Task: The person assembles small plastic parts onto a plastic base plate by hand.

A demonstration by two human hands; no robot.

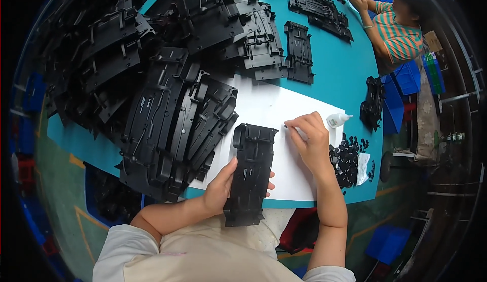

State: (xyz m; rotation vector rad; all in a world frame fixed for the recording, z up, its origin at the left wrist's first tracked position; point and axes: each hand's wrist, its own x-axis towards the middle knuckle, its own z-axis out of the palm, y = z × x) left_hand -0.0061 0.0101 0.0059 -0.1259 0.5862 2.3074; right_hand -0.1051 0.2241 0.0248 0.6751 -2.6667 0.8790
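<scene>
A long black moulded plastic chassis plate (248,170) is in my left hand (221,186), which grips it from the left side with fingertips showing at its right edge. The plate is held at the table's front edge, its long side pointing away from me. Over the white sheet (299,180), my right hand (313,142) pinches a small black part (286,126), too small to make out in detail. To the right of that hand, a small white bottle (337,120) with a narrow nozzle lies tipped over. Just below it is a heap of small black plastic pieces (346,163).
Stacked black chassis plates (157,109) crowd the left and far left of the teal table (329,61). Another plate (299,52) lies beyond the sheet. A white packet (362,169) rests by the small pieces. At the far right, a person in a striped shirt (403,41) holds a dark object.
</scene>
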